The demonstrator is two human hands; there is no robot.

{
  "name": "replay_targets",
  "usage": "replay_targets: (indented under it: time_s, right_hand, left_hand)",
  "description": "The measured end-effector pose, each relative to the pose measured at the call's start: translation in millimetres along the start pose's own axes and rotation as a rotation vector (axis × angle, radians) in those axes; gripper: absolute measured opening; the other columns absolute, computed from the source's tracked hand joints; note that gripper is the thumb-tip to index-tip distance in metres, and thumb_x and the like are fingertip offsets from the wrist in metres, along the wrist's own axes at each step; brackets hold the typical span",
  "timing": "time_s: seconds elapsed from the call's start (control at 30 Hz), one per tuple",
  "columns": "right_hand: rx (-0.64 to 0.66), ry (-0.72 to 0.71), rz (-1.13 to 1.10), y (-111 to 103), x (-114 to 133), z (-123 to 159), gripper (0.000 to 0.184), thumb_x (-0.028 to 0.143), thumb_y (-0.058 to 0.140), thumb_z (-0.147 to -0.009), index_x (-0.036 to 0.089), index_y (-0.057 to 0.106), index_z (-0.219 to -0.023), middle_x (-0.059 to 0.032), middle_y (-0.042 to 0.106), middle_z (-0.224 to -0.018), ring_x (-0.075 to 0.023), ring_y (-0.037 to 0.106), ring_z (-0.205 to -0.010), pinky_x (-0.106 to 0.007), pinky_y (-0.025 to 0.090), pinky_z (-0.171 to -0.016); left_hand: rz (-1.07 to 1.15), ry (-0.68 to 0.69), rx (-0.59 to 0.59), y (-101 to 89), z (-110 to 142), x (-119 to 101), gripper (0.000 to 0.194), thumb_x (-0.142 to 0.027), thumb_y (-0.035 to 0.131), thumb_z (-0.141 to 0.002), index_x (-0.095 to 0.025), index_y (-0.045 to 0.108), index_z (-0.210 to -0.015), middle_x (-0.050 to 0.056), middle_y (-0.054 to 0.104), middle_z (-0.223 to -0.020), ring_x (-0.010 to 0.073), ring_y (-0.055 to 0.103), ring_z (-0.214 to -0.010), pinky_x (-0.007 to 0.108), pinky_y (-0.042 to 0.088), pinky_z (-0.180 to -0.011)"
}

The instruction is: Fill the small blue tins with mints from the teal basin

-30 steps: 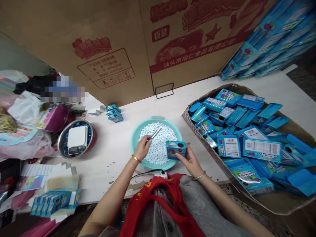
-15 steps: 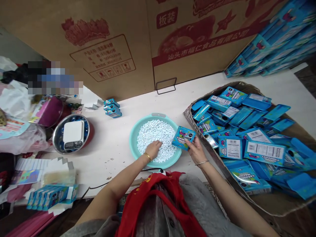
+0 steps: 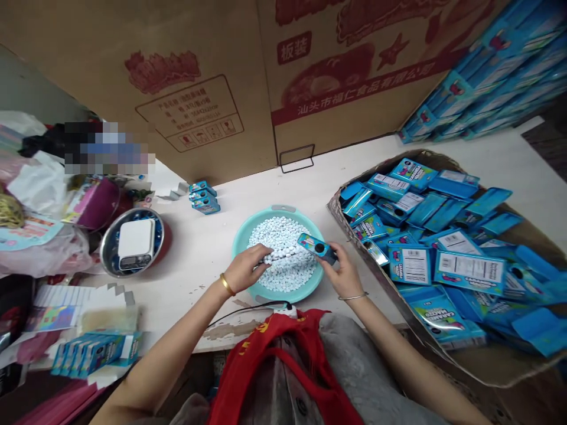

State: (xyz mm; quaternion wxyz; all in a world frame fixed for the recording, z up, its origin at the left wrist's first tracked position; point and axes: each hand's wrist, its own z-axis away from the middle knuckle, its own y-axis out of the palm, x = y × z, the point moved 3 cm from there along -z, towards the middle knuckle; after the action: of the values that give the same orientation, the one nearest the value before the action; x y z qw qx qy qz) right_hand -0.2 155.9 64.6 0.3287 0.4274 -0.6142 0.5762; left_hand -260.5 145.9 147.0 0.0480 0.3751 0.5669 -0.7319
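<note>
A white table [image 3: 181, 248] furnishes the room, its surface worn near the front edge (brownish patches show there). Along the table's far side rises a large brown cardboard box [image 3: 212, 29]. A plain greyish wall [image 3: 26, 85] stands beyond the table's far left corner. Dark floor [image 3: 543, 147] shows past its right end. Light reaches the tabletop; shadow lies below its near edge.

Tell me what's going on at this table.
A person's left hand is over a round teal plastic basin of small white pellets; what it grips is hard to make out. The right hand holds a small blue printed cardboard box at the basin's right side. Further right, a large brown cardboard tray holds a jumble of similar blue boxes.
</note>
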Motion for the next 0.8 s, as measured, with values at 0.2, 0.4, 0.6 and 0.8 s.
replay_targets:
  time_s: [0.2, 0.4, 0.6, 0.8]
  right_hand:
    - [0.091, -0.231, 0.174, 23.4, 18.1, 2.8, 0.032, 0.025, 0.053, -0.086, 0.021, 0.052, -0.117, -0.0106, 0.063, -0.109, -0.0267, 0.057, -0.102, -0.045, 0.048, -0.089]
    - [0.094, -0.257, 0.164, 35.4, 19.1, 10.0, 0.032, 0.021, 0.050, -0.085, 0.022, 0.051, -0.117, -0.0097, 0.062, -0.109, -0.0266, 0.056, -0.103, -0.045, 0.048, -0.089]
    - [0.061, -0.230, 0.143, 37.1, 7.1, 8.3, 0.035, 0.020, 0.050, -0.084, 0.022, 0.051, -0.119, -0.0100, 0.062, -0.112, -0.0264, 0.057, -0.104, -0.046, 0.048, -0.090]
    - [-0.045, -0.106, 0.093, 25.7, -7.7, 0.4, 0.033, 0.027, 0.055, -0.082, 0.022, 0.052, -0.115, -0.0097, 0.063, -0.109, -0.0256, 0.059, -0.100, -0.044, 0.049, -0.088]
  left_hand:
    - [-0.363, -0.102, 0.276, -29.8, -20.0, -46.4, 0.019, -0.017, 0.049, -0.088, -0.016, 0.053, -0.107, 0.008, 0.061, -0.102, 0.0203, 0.058, -0.096, 0.032, 0.048, -0.079]
    - [-0.684, -0.139, 0.401, -29.9, -36.1, -91.8, 0.020, -0.010, 0.038, -0.091, -0.013, 0.055, -0.102, 0.010, 0.061, -0.094, 0.0222, 0.059, -0.088, 0.034, 0.047, -0.071]
    - [-0.678, -0.136, 0.275, -34.7, -30.6, -71.8, 0.019, -0.015, 0.040, -0.092, -0.017, 0.057, -0.100, 0.008, 0.059, -0.092, 0.0211, 0.057, -0.087, 0.033, 0.046, -0.073]
    - [-0.693, -0.488, 0.138, 13.7, -23.4, 56.2, 0.034, -0.008, 0.031, -0.092, -0.014, 0.050, -0.120, 0.013, 0.055, -0.110, 0.0248, 0.053, -0.100, 0.038, 0.045, -0.081]
